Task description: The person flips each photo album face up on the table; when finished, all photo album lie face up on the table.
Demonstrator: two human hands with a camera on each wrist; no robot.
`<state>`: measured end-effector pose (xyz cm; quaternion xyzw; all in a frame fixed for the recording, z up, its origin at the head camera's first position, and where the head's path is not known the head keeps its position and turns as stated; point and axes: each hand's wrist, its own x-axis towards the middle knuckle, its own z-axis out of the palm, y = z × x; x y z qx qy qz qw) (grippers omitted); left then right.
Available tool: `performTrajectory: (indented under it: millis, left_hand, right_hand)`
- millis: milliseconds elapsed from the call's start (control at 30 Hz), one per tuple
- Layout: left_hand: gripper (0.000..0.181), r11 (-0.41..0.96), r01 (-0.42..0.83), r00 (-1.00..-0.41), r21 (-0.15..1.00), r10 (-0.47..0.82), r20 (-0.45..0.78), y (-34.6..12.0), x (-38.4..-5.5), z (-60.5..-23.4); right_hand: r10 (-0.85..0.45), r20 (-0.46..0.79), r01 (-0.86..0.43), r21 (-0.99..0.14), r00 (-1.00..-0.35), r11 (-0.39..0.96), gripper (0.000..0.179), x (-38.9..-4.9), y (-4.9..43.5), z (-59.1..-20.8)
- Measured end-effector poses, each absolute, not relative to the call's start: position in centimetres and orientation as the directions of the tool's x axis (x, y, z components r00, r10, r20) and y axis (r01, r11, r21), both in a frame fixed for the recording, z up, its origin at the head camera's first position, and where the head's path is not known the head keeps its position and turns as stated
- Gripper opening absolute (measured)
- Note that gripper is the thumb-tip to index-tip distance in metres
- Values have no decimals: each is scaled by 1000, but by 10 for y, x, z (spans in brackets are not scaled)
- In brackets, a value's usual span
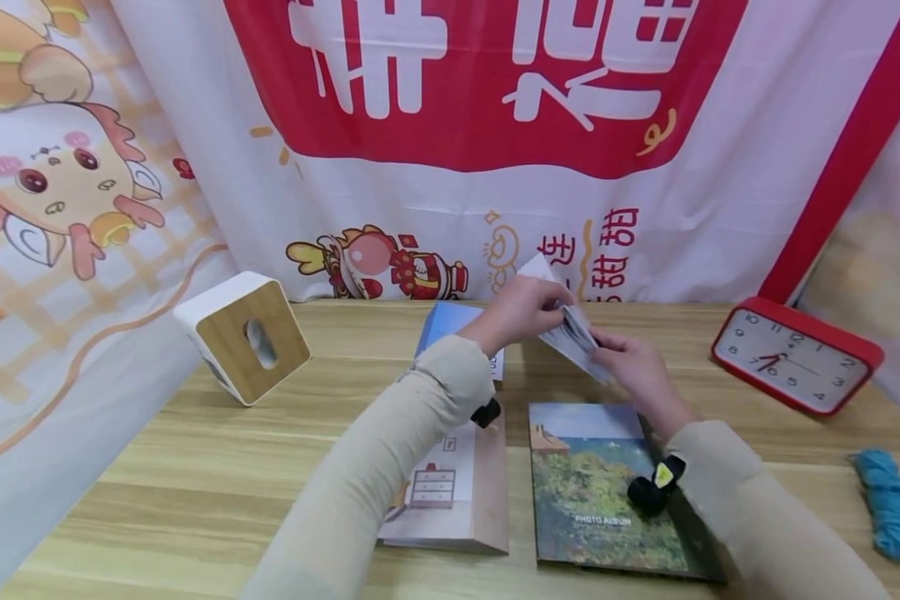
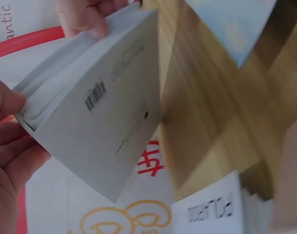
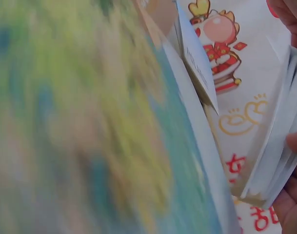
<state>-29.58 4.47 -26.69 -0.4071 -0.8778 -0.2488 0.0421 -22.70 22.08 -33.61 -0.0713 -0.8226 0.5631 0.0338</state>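
Note:
Both hands hold a small white album (image 1: 579, 340) up off the table, tilted. My left hand (image 1: 523, 310) grips one end of it and my right hand (image 1: 636, 371) pinches the other. In the left wrist view its white back cover (image 2: 104, 131) shows a barcode, and its pages are slightly fanned. The front cover is hidden. Below the right forearm lies a photo album (image 1: 592, 492) with a painted landscape. Under the left arm is an album with a drawn chest of drawers (image 1: 433, 487). Behind it lies a small blue album (image 1: 450, 321), partly covered by the left arm.
A white box with a wooden front (image 1: 243, 342) and an oval hole stands at the left. On the right are a red clock (image 1: 795, 357) and a blue yarn skein (image 1: 888, 504). A printed cloth (image 1: 420, 200) hangs behind the wooden table (image 1: 157, 492).

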Motion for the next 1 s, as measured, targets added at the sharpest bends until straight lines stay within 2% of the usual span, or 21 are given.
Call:
performTrajectory:
  millis: [167, 267, 400, 633, 1000]
  left_hand:
    - [21, 560, 633, -759, 534, 585, 286, 41, -293, -280]
    - [21, 543, 540, -818, 643, 520, 247, 39, -290, -290]
    - [20, 493, 455, -858, 741, 466, 217, 40, -285, -304]
    - [21, 452, 330, -916, 829, 367, 164, 46, -276, -323]
    - [24, 462, 155, -970, 873, 239, 46, 58, -268, -343]
  right_hand:
    - [136, 61, 15, -867, -989, 498, 46, -227, 237, -329]
    - [75, 89, -29, -816, -993, 577, 47, -228, 248, -326]
    - [-31, 92, -90, -748, -995, 657, 42, -230, 262, -323]
    - [-154, 50, -146, -679, -987, 720, 34, -236, 279, -325]
    - [-156, -56, -79, -668, -986, 740, 30, -239, 284, -343]
